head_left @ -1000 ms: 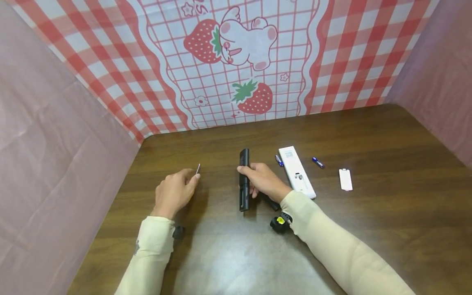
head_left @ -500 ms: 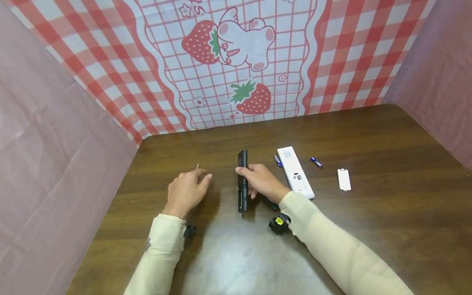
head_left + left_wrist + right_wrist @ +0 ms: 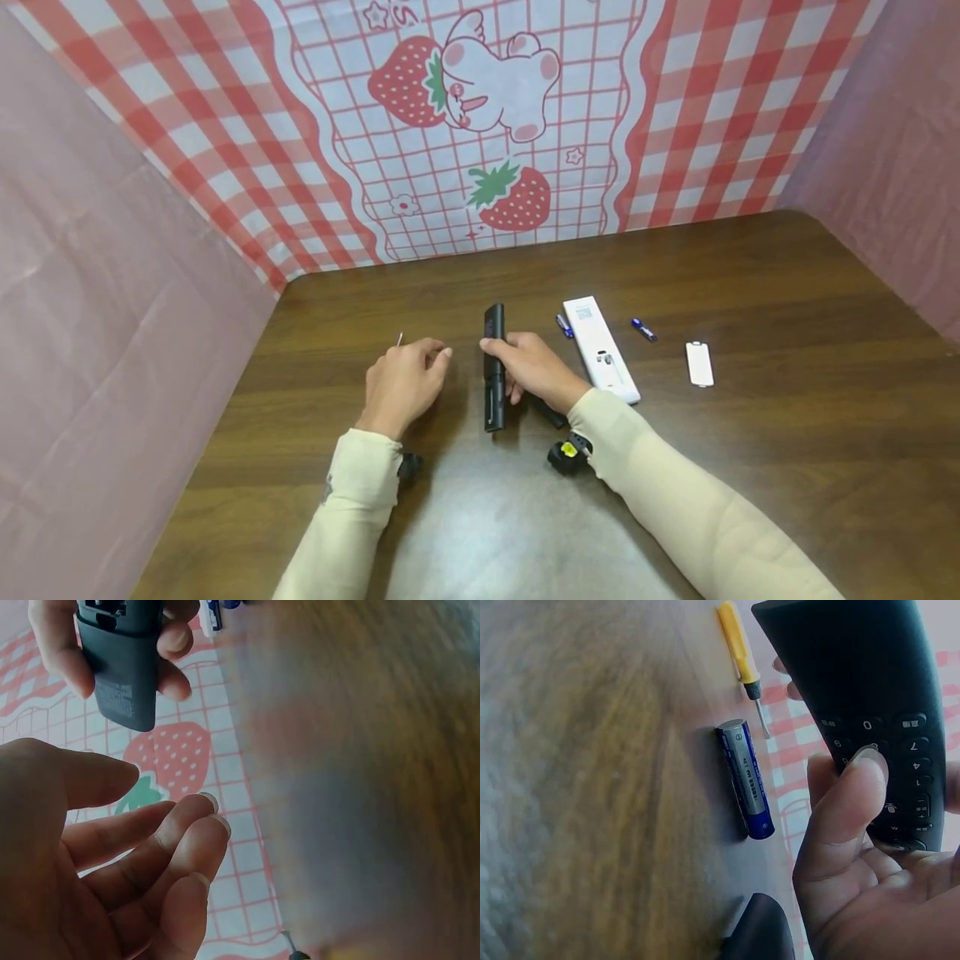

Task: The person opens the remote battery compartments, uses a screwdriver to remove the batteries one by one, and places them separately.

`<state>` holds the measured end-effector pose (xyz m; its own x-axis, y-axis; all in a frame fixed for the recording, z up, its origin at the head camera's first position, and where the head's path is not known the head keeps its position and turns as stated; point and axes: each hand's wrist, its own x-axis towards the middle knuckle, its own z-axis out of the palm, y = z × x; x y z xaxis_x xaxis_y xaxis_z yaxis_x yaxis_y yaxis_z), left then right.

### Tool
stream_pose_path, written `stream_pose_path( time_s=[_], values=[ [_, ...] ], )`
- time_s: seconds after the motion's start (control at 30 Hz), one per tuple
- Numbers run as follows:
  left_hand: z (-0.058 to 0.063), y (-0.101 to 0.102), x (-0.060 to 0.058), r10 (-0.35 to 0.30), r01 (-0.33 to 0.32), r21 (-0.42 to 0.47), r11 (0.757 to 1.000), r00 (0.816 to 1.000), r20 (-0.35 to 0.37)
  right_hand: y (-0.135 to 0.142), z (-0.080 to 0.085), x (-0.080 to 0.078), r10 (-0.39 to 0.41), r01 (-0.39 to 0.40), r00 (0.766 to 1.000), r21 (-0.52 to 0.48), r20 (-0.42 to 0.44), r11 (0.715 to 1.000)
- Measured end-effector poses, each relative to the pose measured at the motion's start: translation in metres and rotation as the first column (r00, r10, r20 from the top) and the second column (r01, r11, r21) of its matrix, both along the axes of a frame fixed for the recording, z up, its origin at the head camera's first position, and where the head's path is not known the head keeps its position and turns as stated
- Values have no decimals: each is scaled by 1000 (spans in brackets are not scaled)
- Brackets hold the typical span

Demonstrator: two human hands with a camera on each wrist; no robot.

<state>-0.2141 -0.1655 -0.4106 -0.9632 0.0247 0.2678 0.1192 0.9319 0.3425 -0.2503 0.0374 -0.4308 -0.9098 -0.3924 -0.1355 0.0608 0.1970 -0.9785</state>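
My right hand [image 3: 536,367] grips a black remote control [image 3: 494,333], held tilted above the table. Its thumb lies on the number keys in the right wrist view, and a recess shows in the remote's back in the left wrist view. My left hand [image 3: 405,383] is to the left of the remote, fingers loosely bent and holding nothing in the left wrist view. Behind the left hand a screwdriver's tip [image 3: 400,338] sticks out; its yellow handle [image 3: 737,645] shows in the right wrist view. A blue and silver battery [image 3: 746,780] lies near the screwdriver.
Right of the hands lies a white remote [image 3: 600,346] with a small recess. Two blue batteries, one beside it [image 3: 564,326] and one farther right [image 3: 643,329], lie near a white cover [image 3: 699,364]. A black piece [image 3: 547,411] lies partly under the right wrist.
My left hand has let go of the screwdriver and moved right, toward the black remote. The right hand keeps its hold on the remote, almost still.
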Motion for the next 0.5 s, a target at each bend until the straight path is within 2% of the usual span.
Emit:
stream_pose_path(
  time_s=[0.27,0.5],
  values=[
    [-7,3,-1,-12,12,-14,1000,1000,-11,1,0,-1,-19,19,1000,-2,-18,1000],
    [-11,4,2,-1,1,7,1000,1000,8,1,2,-1,2,-2,1000,-10,-14,1000]
  ],
)
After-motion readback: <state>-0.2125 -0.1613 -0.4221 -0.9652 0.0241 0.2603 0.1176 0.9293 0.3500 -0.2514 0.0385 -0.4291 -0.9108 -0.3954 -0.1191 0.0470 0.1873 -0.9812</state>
